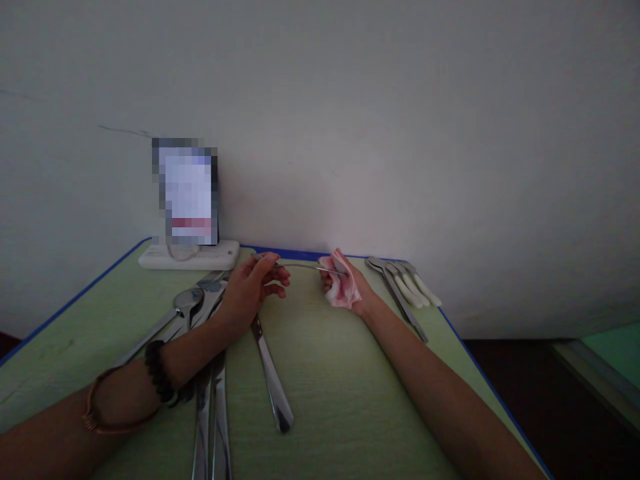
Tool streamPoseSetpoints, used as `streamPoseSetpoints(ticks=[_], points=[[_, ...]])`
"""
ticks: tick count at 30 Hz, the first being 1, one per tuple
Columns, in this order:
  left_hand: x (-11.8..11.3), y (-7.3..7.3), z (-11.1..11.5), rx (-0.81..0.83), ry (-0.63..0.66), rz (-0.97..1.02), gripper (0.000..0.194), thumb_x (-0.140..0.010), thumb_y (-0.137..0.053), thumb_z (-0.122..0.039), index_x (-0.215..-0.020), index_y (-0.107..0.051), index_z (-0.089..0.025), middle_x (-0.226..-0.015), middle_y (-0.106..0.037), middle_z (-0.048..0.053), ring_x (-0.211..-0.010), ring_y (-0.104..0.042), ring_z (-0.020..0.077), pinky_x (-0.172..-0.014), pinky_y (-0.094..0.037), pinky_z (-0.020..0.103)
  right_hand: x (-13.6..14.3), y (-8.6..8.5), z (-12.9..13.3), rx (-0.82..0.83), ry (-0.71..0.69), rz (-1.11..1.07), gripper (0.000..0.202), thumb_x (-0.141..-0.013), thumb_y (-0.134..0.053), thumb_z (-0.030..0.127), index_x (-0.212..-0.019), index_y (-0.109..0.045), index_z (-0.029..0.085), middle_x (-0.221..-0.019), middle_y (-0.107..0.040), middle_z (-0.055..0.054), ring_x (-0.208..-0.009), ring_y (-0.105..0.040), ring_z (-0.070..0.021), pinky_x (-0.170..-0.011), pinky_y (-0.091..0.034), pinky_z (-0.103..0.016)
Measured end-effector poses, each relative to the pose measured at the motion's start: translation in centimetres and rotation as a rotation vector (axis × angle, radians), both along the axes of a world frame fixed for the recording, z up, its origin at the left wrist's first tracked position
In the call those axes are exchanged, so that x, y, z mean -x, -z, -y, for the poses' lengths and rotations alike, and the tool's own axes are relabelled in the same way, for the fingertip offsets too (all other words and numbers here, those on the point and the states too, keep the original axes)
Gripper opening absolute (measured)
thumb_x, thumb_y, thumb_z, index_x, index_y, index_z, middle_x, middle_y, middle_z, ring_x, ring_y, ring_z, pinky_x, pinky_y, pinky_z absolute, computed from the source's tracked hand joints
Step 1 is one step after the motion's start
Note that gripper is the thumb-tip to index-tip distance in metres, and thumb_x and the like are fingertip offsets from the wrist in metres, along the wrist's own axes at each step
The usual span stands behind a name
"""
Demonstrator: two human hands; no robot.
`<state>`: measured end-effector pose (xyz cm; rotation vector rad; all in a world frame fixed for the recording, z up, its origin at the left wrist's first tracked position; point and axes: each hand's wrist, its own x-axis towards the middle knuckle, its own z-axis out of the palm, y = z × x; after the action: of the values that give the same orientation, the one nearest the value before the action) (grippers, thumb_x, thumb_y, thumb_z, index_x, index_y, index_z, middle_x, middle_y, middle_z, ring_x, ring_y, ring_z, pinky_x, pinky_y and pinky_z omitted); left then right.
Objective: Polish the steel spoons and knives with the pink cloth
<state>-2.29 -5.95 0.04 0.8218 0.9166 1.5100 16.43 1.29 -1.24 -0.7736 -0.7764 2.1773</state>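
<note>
My left hand (257, 283) pinches one end of a thin metal utensil (303, 266), held level above the table's far part. My right hand (347, 283) is closed round a pink and white cloth (344, 288), which wraps the utensil's other end. What kind of utensil it is cannot be made out. Below my left hand lies a knife (275, 387) with a broad shiny blade. Under and beside my left forearm is a pile of metal cutlery, with a spoon (189, 300) on top and long blades (220, 420) pointing toward me.
Several spoons and white-handled pieces (413, 290) lie side by side at the right rear of the green table (340, 400). A blurred screen (187, 193) stands by a white power strip (213, 255) at the left rear. Behind the blue table edge rises a wall (350, 120).
</note>
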Motion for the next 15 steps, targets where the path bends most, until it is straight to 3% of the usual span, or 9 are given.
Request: streamPoseSetpoints(ticks=[3, 5, 10, 15], points=[[-0.1, 0.1, 0.2, -0.057, -0.02, -0.106, 0.031, -0.071, -0.068, -0.037, -0.088, -0.054, -0.015, -0.069, -0.066, 0.0, -0.064, -0.063, 0.0141, -0.05, -0.049, 0.022, 0.0, 0.1, -0.2, 0.041, 0.237, -0.13, 0.044, -0.093, -0.032, 0.048, -0.083, -0.061, 0.017, -0.062, -0.064, 0.0, -0.051, -0.058, -0.0098, -0.05, -0.047, -0.02], [-0.2, 0.2, 0.3, -0.099, -0.021, -0.239, 0.033, -0.07, -0.07, -0.035, -0.091, -0.053, -0.016, -0.069, -0.066, -0.001, -0.061, -0.063, 0.0136, -0.052, -0.05, 0.023, -0.1, 0.2, -0.3, 0.051, 0.307, -0.187, 0.046, -0.095, -0.027, 0.045, -0.089, -0.062, 0.016, -0.07, -0.068, -0.002, -0.06, -0.061, -0.0109, -0.058, -0.05, -0.022], [-0.3, 0.8, 0.3, -0.116, 0.0, -0.517, 0.038, -0.068, -0.072, -0.035, -0.093, -0.051, -0.017, -0.07, -0.066, -0.002, -0.052, -0.062, 0.0115, -0.054, -0.05, 0.024, -0.6, 0.2, -0.2, -0.01, 0.264, -0.206, 0.039, -0.09, -0.035, 0.042, -0.093, -0.063, 0.015, -0.083, -0.071, -0.005, -0.071, -0.064, -0.0165, -0.069, -0.053, -0.033], [0.0, 1.1, 0.3, -0.098, -0.025, -0.669, 0.034, -0.069, -0.07, -0.038, -0.09, -0.05, -0.019, -0.069, -0.064, -0.003, -0.051, -0.062, 0.0124, -0.052, -0.05, 0.023, -0.4, -0.1, 0.2, -0.063, 0.155, -0.197, 0.028, -0.082, -0.04, 0.019, -0.097, -0.062, 0.012, -0.09, -0.071, -0.007, -0.074, -0.064, -0.0156, -0.07, -0.054, -0.032]])
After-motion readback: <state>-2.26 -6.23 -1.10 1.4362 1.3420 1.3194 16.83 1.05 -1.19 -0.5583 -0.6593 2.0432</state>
